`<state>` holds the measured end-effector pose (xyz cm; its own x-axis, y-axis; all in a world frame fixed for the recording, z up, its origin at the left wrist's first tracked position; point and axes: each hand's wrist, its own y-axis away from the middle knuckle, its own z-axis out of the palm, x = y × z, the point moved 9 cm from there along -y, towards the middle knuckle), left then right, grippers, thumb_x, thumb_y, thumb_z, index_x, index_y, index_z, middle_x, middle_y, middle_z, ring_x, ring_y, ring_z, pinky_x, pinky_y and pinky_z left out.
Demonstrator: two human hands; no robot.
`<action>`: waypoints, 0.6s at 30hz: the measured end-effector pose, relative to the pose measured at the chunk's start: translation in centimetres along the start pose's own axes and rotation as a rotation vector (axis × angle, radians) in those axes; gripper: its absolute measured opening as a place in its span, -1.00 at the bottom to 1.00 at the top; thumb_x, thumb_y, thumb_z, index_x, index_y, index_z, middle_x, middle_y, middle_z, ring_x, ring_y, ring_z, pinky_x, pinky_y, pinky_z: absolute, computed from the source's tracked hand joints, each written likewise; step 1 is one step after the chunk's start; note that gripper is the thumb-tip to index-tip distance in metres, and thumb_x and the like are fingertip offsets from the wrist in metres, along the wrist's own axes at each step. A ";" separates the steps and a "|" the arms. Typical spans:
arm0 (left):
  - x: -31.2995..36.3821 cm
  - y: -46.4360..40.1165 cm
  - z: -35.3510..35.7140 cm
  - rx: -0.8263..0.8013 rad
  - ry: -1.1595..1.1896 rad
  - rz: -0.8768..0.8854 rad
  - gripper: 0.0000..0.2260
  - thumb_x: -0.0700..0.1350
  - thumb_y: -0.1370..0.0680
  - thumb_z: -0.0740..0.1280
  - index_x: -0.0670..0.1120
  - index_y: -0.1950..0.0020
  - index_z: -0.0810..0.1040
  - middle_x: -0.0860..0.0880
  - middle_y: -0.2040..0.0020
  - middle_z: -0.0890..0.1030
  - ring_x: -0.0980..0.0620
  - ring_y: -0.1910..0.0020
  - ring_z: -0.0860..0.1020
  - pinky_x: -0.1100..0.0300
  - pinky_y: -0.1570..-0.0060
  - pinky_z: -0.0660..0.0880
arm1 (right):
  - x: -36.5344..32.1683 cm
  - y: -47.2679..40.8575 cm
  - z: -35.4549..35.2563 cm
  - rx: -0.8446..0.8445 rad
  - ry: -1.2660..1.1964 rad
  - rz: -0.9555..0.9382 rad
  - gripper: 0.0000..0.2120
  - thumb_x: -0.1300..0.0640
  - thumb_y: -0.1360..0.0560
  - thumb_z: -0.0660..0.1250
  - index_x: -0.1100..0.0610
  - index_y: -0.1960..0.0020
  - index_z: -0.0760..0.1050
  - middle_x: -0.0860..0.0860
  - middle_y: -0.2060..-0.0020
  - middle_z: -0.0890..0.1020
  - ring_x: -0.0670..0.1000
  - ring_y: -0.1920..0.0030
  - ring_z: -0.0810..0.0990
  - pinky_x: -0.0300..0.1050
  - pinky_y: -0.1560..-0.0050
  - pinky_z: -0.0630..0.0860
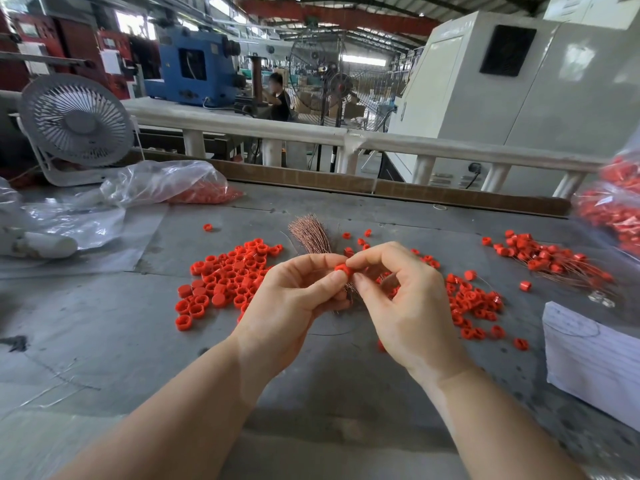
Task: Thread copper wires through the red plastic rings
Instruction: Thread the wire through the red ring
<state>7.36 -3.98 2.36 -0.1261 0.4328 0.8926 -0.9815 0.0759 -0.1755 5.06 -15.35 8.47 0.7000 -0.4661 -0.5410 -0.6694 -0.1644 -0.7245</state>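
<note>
Grey worktable (104,323): loose red rings (221,278), white fan (76,121), plastic bag (166,181).

Factory floor, open hall. Steel roof trusses (346,15) across the top, blue machine (194,67) upper left, big white machine cabinet (519,98) upper right, pedestal fan (341,84) at centre top. Grey desk (104,323) carries loose red plastic rings (225,275), bulk bags of rings (620,209).

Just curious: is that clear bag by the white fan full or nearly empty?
Nearly empty: the clear bag lies flat and crumpled, with red rings only at one end.
</note>
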 end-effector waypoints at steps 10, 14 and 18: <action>0.4 0.1 -0.3 0.046 -0.066 0.026 -0.79 -0.23 -0.30 0.37 -0.22 0.08 0.59 -0.08 0.30 0.61 0.10 0.38 0.55 0.30 0.27 0.56 | -0.1 0.0 -0.1 -0.015 -0.029 0.007 -0.89 0.31 -0.41 0.38 0.13 0.13 0.61 -0.05 0.24 0.63 -0.15 0.21 0.55 -0.46 0.19 0.38; -0.5 0.1 0.2 -0.011 0.109 -0.081 -0.80 -0.23 -0.33 0.35 -0.22 0.08 0.62 -0.04 0.36 0.61 0.15 0.42 0.54 0.32 0.31 0.56 | -0.3 -0.1 -0.3 0.003 -0.062 0.007 -0.88 0.28 -0.40 0.37 0.09 0.12 0.61 -0.05 0.23 0.64 -0.16 0.22 0.55 -0.48 0.19 0.37; -0.8 0.1 0.5 -0.030 0.243 -0.137 -0.86 -0.21 -0.35 0.34 -0.11 0.21 0.71 -0.02 0.31 0.64 0.17 0.43 0.55 0.32 0.35 0.55 | 0.5 -0.1 -0.5 0.027 -0.099 0.068 -0.83 0.31 -0.44 0.35 0.07 0.11 0.61 -0.09 0.25 0.64 -0.19 0.25 0.56 -0.47 0.21 0.38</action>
<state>7.27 -4.73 1.83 0.0497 0.6190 0.7838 -0.9818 0.1742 -0.0753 5.36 -15.97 8.47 0.6753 -0.3871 -0.6278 -0.7101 -0.1111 -0.6953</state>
